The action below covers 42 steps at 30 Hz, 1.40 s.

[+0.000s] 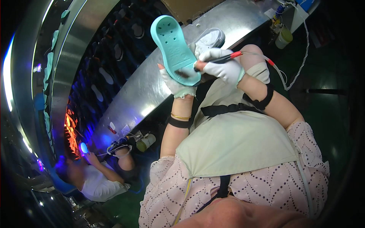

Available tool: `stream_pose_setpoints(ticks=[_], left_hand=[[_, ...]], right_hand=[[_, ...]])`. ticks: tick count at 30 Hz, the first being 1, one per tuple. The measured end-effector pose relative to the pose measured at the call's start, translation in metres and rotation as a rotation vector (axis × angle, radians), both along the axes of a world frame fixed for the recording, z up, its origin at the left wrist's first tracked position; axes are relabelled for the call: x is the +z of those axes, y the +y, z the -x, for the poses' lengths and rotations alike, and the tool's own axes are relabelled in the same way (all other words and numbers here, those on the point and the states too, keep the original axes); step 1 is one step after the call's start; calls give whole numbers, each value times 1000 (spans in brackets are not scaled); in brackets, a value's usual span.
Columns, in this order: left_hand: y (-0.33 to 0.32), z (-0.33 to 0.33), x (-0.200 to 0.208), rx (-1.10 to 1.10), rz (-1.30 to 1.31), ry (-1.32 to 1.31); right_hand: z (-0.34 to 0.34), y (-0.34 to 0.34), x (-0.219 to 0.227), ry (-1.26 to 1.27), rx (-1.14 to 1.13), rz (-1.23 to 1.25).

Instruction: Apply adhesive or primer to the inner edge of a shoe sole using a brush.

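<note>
A turquoise shoe sole (175, 49) with small holes near its toe end is held up in front of me. My left hand (173, 84), in a white fingerless glove, is closed around its heel end from below. In my right hand (224, 71), gloved the same way, is a brush (222, 59) with a black handle and a red fitting joined to a thin tube. The dark bristles lie over the heel area of the sole and look blurred. Just behind the sole, a white shoe (211, 38) sits on the metal bench.
A shiny metal bench (140, 85) runs diagonally ahead, beside a dark conveyor (114, 53) carrying several soles. A pale tube (304, 57) hangs at the right near a capped container (283, 38). At lower left another person (102, 180) sits, holding a blue-lit piece. A cardboard box (190, 8) stands at the back.
</note>
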<state>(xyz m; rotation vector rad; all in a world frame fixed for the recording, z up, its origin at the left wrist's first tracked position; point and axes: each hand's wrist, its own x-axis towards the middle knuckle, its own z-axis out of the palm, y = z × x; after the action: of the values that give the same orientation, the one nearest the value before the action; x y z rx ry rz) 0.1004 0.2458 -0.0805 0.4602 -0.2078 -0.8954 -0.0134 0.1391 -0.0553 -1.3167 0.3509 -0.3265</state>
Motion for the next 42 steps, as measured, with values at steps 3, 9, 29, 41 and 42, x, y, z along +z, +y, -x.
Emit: stream_pose_setpoints(ticks=[3,9,29,41,42], left_hand=[[-3,-2,3,-6,14,5],[6,-15,3,-228,178,50],[2,-54,16,-331,-296,-24],[-5,-54,43,-460,-727,-206],[-5,-58,45,-505,-744,-230]], right_hand=[[-2,6,-8,-192,-48,126],[0,4,-12,-190,62,124],[-1,-14,7,-214,183,105],[-5,-37,26,54,384,21],[-7,-36,26,90,396,39]])
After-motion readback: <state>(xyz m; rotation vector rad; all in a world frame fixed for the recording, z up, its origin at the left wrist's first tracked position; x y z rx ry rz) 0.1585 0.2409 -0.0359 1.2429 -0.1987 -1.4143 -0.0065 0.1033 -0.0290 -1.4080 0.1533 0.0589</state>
